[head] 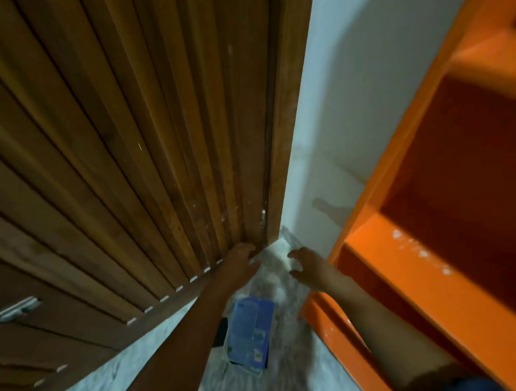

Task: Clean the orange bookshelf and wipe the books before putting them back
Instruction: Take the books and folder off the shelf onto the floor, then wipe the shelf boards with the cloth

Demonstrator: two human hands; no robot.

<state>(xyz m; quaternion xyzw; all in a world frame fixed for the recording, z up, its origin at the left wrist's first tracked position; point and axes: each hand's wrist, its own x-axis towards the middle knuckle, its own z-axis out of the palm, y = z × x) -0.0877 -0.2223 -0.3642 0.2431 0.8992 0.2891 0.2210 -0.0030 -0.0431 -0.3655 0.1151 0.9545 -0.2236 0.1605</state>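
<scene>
Forearms reach toward twelve o'clock. Right hand spreads wide, holding nothing; left hand's grip at the door's bottom corner cannot be told. Blue book lies on the floor at six o'clock, orange bookshelf at three.

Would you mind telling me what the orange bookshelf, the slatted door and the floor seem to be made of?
The orange bookshelf looks like wood or board under glossy paint: its shelf edge shines, with white specks on it. The door is brown wood, seemingly varnished: grain and raised slats show. The floor looks like mottled grey-white stone or tile, though blur leaves that open.
</scene>
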